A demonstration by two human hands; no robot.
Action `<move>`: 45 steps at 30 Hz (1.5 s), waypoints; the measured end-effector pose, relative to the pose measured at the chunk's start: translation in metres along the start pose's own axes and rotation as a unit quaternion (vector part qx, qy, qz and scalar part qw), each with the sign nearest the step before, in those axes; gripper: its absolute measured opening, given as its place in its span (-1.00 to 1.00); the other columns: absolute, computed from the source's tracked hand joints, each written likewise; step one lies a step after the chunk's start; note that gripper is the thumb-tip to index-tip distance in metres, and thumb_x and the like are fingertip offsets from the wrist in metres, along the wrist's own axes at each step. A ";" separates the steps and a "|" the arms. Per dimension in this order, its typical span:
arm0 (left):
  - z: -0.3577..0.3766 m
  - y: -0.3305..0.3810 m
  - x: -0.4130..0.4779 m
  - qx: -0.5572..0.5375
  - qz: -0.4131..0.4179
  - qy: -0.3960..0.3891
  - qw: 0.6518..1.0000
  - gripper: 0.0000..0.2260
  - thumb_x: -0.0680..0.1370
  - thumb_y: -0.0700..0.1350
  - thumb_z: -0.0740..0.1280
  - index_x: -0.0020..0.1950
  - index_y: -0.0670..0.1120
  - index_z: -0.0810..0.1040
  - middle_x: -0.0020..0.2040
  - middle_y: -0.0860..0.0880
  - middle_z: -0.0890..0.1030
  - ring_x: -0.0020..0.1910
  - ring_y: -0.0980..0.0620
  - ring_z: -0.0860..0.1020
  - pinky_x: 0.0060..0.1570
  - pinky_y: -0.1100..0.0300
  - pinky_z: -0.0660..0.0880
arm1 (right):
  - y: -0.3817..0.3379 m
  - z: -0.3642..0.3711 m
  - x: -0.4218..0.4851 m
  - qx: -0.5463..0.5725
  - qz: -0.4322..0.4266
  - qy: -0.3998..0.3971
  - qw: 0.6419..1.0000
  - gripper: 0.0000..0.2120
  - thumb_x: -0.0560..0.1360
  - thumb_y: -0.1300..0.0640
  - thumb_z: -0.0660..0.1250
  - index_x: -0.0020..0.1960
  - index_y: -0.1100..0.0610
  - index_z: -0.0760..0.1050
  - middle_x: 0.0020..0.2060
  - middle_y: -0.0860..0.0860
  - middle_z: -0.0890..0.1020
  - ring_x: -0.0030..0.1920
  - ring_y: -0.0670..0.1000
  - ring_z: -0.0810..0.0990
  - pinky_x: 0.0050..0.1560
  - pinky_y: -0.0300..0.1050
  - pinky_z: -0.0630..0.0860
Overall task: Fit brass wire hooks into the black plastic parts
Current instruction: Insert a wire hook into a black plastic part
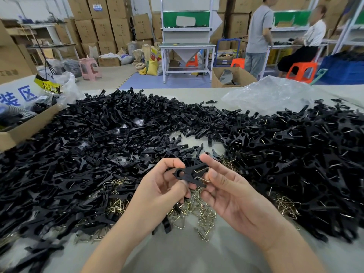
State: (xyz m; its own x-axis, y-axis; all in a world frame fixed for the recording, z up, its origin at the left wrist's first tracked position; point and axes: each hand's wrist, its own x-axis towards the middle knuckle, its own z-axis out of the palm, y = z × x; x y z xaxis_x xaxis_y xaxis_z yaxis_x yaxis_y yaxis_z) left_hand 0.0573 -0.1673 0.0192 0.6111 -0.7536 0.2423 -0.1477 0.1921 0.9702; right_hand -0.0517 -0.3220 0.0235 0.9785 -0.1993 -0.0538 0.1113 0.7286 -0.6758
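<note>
Low in the middle of the frame, the left hand (157, 186) pinches a black plastic part (188, 173) by its ringed end, fingers curled under it. At the part's forked end, the right hand (234, 196) closes its thumb and forefinger on a brass wire hook (201, 175) that sits between the two prongs; its other fingers are loosely spread. Under both hands, loose brass hooks (197, 210) lie heaped on the grey table (177, 255). A heap of bare black parts (78, 146) fills the left of the frame. Across the right lies a heap of parts with wire showing (307, 154). A cardboard box (25, 129) sits at far left, a crumpled clear bag (266, 95) at upper right.
</note>
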 end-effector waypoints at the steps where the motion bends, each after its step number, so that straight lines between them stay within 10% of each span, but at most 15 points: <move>1: 0.000 0.000 0.000 -0.002 0.000 0.000 1.000 -0.81 0.44 -0.02 0.38 0.04 0.09 0.56 -0.17 -0.11 0.68 -0.23 0.03 0.60 -0.17 0.23 0.54 | 0.000 0.001 0.000 -0.002 0.000 0.002 1.000 -0.69 0.42 0.32 0.47 0.14 0.14 0.70 -0.32 0.02 0.62 -0.38 -0.10 0.56 -0.23 -0.21 0.63; 24: 0.001 0.000 0.000 0.019 -0.018 0.006 1.000 -0.80 0.49 -0.18 0.34 0.01 0.11 0.57 -0.18 -0.07 0.69 -0.25 0.06 0.62 -0.21 0.26 0.55 | 0.004 0.004 0.003 -0.058 -0.012 0.027 0.998 -0.71 0.35 0.29 0.44 0.05 0.13 0.73 -0.39 0.04 0.55 -0.42 -0.09 0.51 -0.30 -0.21 0.59; 36: 0.007 -0.001 -0.002 -0.005 -0.017 -0.034 0.999 -0.81 0.46 -0.01 0.38 0.07 0.10 0.60 -0.13 -0.09 0.68 -0.19 0.04 0.60 -0.16 0.20 0.56 | 0.010 0.003 0.004 -0.125 -0.018 -0.035 0.991 -0.56 0.40 0.02 0.55 0.26 0.07 0.63 0.07 0.19 0.65 -0.02 0.12 0.64 0.10 0.00 0.59; 39: 0.013 -0.001 -0.006 0.093 0.030 -0.024 0.995 -0.79 0.46 0.03 0.39 0.09 0.15 0.59 0.03 0.03 0.65 -0.06 0.08 0.58 -0.01 0.04 0.56 | 0.011 0.000 0.005 -0.133 -0.001 -0.060 0.989 -0.55 0.45 0.03 0.36 0.33 0.02 0.59 0.30 0.16 0.61 0.31 0.18 0.59 0.39 0.08 0.47; 45: 0.014 -0.011 -0.009 0.227 0.100 -0.005 0.969 -0.78 0.55 0.03 0.42 0.14 0.30 0.60 0.51 0.27 0.18 0.47 0.24 0.28 0.19 0.46 0.40 | 0.012 -0.002 0.000 -0.096 0.045 -0.137 0.985 -0.43 0.54 0.18 0.32 0.53 -0.02 0.35 0.39 0.20 0.53 0.40 0.28 0.49 0.42 0.23 0.42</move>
State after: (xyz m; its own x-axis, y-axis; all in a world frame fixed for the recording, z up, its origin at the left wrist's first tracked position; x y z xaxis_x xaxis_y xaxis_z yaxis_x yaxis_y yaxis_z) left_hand 0.0427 -0.1716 0.0063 0.5275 -0.7363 0.4239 -0.5910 0.0404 0.8056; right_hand -0.0510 -0.3151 0.0139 0.9961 0.0638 0.0616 0.0119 0.5928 -0.8053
